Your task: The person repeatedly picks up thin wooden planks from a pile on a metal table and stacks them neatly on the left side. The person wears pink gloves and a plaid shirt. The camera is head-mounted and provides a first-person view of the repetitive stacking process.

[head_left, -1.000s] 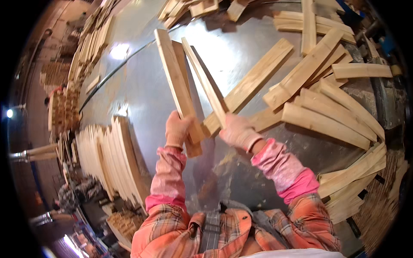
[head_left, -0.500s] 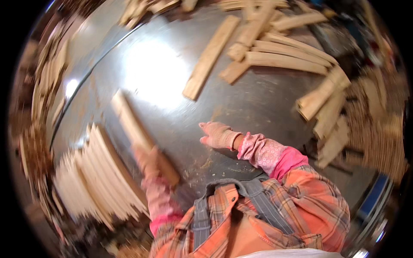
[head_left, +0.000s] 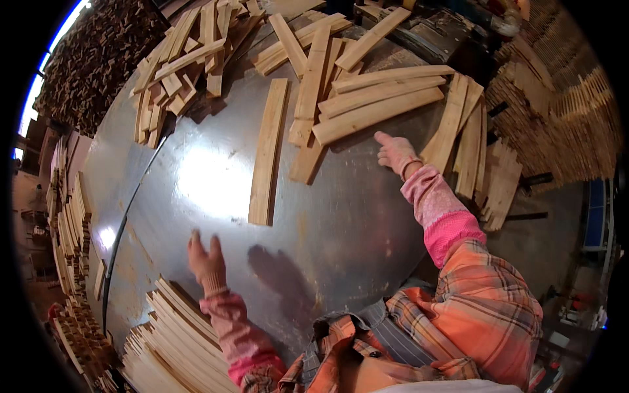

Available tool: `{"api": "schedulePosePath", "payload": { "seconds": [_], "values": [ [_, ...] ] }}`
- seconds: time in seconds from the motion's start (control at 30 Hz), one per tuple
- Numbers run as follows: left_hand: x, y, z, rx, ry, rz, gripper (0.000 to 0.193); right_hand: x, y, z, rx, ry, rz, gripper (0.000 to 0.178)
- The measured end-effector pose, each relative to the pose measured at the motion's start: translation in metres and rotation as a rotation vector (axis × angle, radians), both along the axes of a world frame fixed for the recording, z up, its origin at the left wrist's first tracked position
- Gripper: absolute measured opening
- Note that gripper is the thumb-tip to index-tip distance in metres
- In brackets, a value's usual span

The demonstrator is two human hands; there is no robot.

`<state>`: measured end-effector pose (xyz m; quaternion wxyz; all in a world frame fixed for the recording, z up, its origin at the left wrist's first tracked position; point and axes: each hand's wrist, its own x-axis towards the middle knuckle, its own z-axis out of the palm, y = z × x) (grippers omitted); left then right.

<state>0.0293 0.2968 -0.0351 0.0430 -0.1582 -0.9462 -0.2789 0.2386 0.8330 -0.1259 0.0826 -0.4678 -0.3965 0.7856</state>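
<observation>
A grey metal counter is filling the middle of the frame. The right hand, fingers loosely spread and holding nothing, is reaching toward the stacked wooden slats at upper centre. The left hand, spread and empty, is hovering lower left beside the slat pile. A single plank is lying between them.

Head camera, looking down
One wide fisheye view from above, close over the grey round metal counter, facing its far edge.
</observation>
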Motion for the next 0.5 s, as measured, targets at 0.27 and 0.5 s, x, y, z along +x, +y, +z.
{"api": "schedulePosePath", "payload": {
  "seconds": [0.27,0.5],
  "values": [
    [-0.139,0.343,-0.026,0.494,-0.482,-0.322,0.055,-0.061,0.088,-0.021,-0.005,0.070,-0.398,0.047],
    [-0.134,0.497,-0.051,-0.053,-0.423,-0.259,0.071,-0.074,0.088,0.000,-0.088,0.092,-0.478,0.042]
  ]
}}
